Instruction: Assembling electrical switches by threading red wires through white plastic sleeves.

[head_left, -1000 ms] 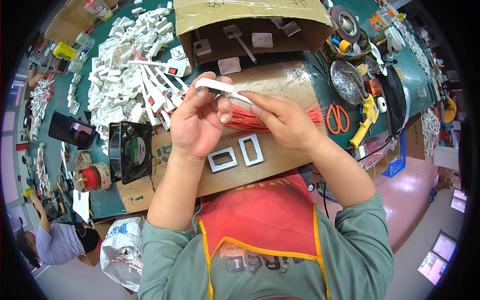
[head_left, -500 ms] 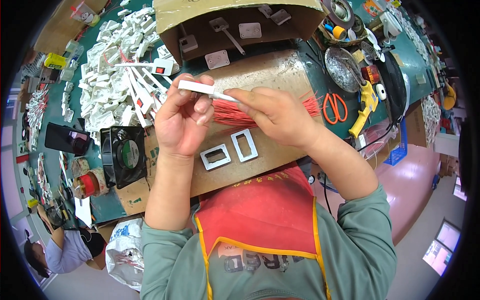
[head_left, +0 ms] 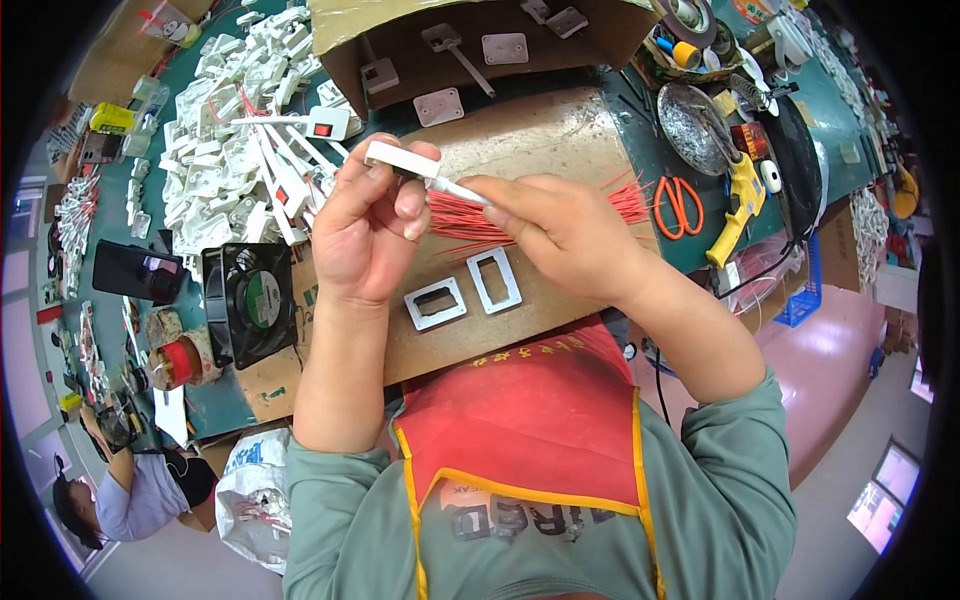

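Observation:
A white plastic switch housing with a narrow stem [head_left: 400, 159] is held up level above the work board. My left hand [head_left: 362, 225] pinches its wide end between thumb and fingers, palm turned up. The fingers of my right hand [head_left: 560, 232] are closed on the far end of the stem, and they hide its tip. Beneath my hands lies a bundle of thin red wires [head_left: 462, 222]. Nearer me, two flat white rectangular frames [head_left: 437, 322] [head_left: 512, 297] rest on the board.
White housings [head_left: 205, 185] are heaped at left, beside a black fan [head_left: 248, 305]. An open cardboard box [head_left: 480, 22] stands at the back with several white parts. Orange scissors [head_left: 680, 228], a yellow glue gun [head_left: 742, 205] and a metal pan [head_left: 690, 130] lie at right.
The housing's wide end has tilted slightly, with its stem sloping a little more downward to the right. Both hands keep their hold; the whole view has shifted slightly.

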Demonstrator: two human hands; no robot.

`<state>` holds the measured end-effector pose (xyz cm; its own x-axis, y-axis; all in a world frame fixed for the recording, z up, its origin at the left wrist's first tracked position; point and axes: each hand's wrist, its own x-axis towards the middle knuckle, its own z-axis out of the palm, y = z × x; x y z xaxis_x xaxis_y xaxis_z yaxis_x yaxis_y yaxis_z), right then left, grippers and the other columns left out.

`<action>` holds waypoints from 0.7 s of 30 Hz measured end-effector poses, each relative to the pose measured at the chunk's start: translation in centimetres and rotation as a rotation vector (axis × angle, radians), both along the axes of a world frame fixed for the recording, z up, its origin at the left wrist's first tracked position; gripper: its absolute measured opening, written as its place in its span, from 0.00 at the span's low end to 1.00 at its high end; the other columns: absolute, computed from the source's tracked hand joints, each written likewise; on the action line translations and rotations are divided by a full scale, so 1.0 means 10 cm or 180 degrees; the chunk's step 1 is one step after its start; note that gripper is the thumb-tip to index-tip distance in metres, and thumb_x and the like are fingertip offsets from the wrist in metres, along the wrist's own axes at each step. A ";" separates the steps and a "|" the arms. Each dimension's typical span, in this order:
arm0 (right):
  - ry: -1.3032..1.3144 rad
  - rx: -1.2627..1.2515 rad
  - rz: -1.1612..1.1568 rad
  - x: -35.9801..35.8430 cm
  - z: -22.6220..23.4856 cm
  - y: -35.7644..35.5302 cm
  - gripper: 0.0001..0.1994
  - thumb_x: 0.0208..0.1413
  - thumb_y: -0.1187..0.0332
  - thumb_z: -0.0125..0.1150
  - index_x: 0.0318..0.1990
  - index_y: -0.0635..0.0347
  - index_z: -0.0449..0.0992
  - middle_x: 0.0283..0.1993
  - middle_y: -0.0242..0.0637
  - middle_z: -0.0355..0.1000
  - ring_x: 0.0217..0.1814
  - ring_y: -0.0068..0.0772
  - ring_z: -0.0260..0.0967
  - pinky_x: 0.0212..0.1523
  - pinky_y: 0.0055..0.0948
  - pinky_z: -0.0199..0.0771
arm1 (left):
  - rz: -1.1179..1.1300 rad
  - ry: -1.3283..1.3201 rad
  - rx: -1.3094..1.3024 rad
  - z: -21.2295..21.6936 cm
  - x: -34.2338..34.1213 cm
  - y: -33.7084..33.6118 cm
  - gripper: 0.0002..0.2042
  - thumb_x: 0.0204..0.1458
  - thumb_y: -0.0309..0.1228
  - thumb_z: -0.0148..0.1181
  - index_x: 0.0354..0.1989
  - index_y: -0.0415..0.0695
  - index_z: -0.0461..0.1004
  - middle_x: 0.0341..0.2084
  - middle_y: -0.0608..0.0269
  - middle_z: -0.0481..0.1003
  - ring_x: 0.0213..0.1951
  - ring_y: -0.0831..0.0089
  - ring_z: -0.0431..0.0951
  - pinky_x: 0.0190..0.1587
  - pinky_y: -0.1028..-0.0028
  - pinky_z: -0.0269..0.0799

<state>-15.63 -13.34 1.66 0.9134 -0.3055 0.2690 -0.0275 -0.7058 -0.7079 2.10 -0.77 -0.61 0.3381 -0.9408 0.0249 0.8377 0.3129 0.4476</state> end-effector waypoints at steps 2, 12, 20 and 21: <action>0.0043 -0.0014 -0.0006 -0.02 0.01 0.01 0.17 0.57 0.72 0.52 0.55 0.55 0.72 0.31 0.45 0.71 0.35 0.48 0.70 0.36 0.39 0.70 | 0.0012 0.0027 0.0021 -0.02 0.01 0.01 0.11 0.58 0.25 0.47 0.48 0.40 0.68 0.44 0.42 0.73 0.29 0.72 0.73 0.27 0.75 0.69; 0.0307 -0.0038 -0.0094 0.00 0.01 0.08 0.16 0.59 0.70 0.50 0.55 0.57 0.71 0.35 0.46 0.73 0.39 0.47 0.71 0.39 0.37 0.71 | 0.0218 -0.0134 0.0258 0.00 -0.01 0.03 0.11 0.59 0.26 0.46 0.48 0.38 0.68 0.42 0.43 0.75 0.28 0.71 0.74 0.28 0.73 0.69; 0.0223 0.1644 -0.0182 0.06 -0.05 -0.01 0.15 0.62 0.66 0.49 0.52 0.60 0.73 0.45 0.49 0.75 0.47 0.44 0.74 0.46 0.32 0.71 | 0.0614 -0.1071 0.0532 0.07 -0.12 -0.06 0.13 0.59 0.29 0.51 0.51 0.38 0.67 0.39 0.54 0.75 0.31 0.69 0.76 0.31 0.71 0.73; 0.0156 0.1639 -0.0176 0.05 -0.08 -0.01 0.14 0.62 0.66 0.49 0.52 0.60 0.73 0.43 0.48 0.75 0.46 0.42 0.74 0.46 0.32 0.71 | 0.0592 -0.1071 0.0540 0.05 -0.11 -0.08 0.13 0.59 0.29 0.51 0.51 0.38 0.67 0.39 0.54 0.75 0.31 0.69 0.76 0.31 0.71 0.73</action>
